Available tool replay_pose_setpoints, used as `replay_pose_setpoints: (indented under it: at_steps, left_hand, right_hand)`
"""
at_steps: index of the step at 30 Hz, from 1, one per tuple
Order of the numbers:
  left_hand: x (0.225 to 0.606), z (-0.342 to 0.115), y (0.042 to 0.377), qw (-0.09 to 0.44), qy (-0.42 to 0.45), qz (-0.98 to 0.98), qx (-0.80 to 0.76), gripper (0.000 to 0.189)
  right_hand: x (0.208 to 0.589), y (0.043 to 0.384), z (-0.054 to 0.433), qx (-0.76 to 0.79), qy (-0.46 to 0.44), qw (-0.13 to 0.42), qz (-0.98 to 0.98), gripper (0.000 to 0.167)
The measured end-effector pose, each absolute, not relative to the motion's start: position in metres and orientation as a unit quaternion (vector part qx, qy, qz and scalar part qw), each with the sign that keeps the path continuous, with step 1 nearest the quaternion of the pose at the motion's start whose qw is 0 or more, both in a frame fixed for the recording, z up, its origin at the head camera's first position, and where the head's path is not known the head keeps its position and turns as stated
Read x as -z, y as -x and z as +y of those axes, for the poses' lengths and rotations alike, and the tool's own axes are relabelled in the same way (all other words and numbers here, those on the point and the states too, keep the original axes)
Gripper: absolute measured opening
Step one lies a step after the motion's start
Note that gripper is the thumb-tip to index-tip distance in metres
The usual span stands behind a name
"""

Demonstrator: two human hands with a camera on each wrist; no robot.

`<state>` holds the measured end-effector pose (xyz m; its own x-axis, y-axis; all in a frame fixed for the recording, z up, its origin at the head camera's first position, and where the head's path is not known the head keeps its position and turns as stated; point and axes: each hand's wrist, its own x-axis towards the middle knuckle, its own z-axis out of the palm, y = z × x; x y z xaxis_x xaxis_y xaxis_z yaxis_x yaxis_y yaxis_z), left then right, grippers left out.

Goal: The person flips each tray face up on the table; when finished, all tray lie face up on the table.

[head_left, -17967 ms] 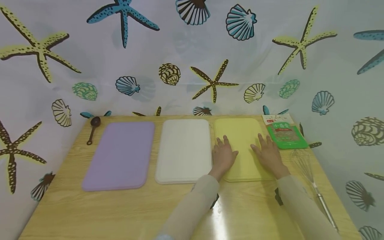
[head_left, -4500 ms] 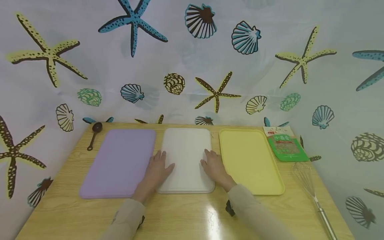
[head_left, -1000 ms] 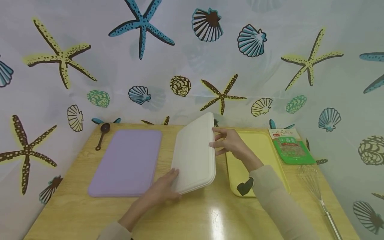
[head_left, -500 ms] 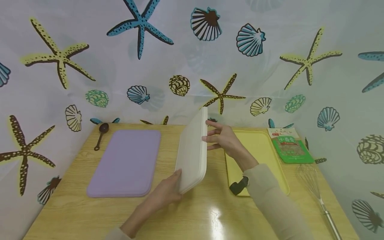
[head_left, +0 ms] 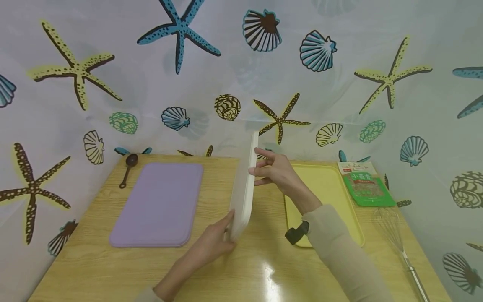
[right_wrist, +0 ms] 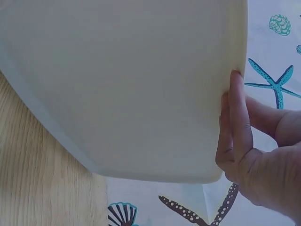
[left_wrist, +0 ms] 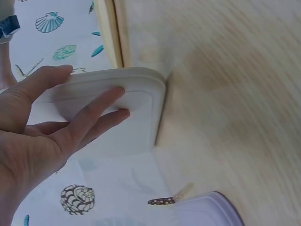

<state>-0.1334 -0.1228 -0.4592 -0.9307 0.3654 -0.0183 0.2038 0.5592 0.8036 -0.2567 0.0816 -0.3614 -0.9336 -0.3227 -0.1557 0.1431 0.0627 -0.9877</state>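
A white tray stands almost on edge above the middle of the table, its long side upright and seen nearly edge-on. My right hand pinches its raised edge, thumb on one side and fingers on the other. Low at the near end, my left hand grips the tray by its rim. The left wrist view shows the thumb on the rim and fingers spread along the outer face of the tray. In the right wrist view, the tray's broad inner side faces the camera.
On the left lies a purple tray, bottom up, with a dark brown spoon beyond it. To the right are a yellow tray, rim up, a green seasoning packet and a wire whisk. A patterned curtain backs the table.
Earlier the yellow tray lay bottom up; it now lies rim up. The white tray, flat between both hands before, has been lifted and turned steeper, its right edge swinging up and left.
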Motion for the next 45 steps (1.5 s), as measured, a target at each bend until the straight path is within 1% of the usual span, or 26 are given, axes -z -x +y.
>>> replay_pose_setpoints:
  at_steps: [7, 12, 15, 17, 23, 35, 37, 40, 43, 45]
  left_hand:
    - [0.435, -0.116, 0.128, 0.087, -0.164, 0.859, -0.477, 0.093]
    - [0.410, -0.115, 0.122, 0.060, -0.170, 0.855, -0.487, 0.105]
    - [0.397, -0.116, 0.120, 0.044, -0.172, 0.856, -0.485, 0.108]
    - [0.389, -0.117, 0.121, 0.040, -0.169, 0.858, -0.483, 0.103]
    - [0.376, -0.118, 0.124, 0.023, -0.172, 0.868, -0.465, 0.082]
    - [0.369, -0.116, 0.123, -0.009, -0.118, 0.868, -0.482, 0.064]
    - [0.369, -0.116, 0.123, -0.013, -0.115, 0.868, -0.483, 0.063]
    - [0.369, -0.115, 0.122, -0.013, -0.110, 0.867, -0.486, 0.063]
    - [0.368, -0.114, 0.122, -0.011, -0.097, 0.866, -0.491, 0.062]
    - [0.368, -0.115, 0.121, -0.012, -0.087, 0.865, -0.494, 0.061]
  right_hand:
    - [0.356, 0.253, 0.073, 0.686, 0.064, 0.170, 0.704, 0.067]
    - [0.353, 0.252, 0.066, 0.691, 0.066, 0.176, 0.698, 0.068]
    - [0.351, 0.252, 0.062, 0.694, 0.066, 0.182, 0.693, 0.068]
    - [0.350, 0.252, 0.061, 0.694, 0.067, 0.184, 0.692, 0.068]
    - [0.348, 0.253, 0.057, 0.689, 0.075, 0.188, 0.696, 0.069]
    - [0.349, 0.252, 0.052, 0.688, 0.082, 0.196, 0.694, 0.069]
    - [0.354, 0.253, 0.052, 0.690, 0.088, 0.186, 0.694, 0.066]
    - [0.371, 0.253, 0.059, 0.676, 0.103, 0.155, 0.713, 0.061]
    - [0.402, 0.252, 0.069, 0.640, 0.108, 0.134, 0.749, 0.063]
    - [0.426, 0.249, 0.074, 0.604, 0.103, 0.141, 0.777, 0.065]
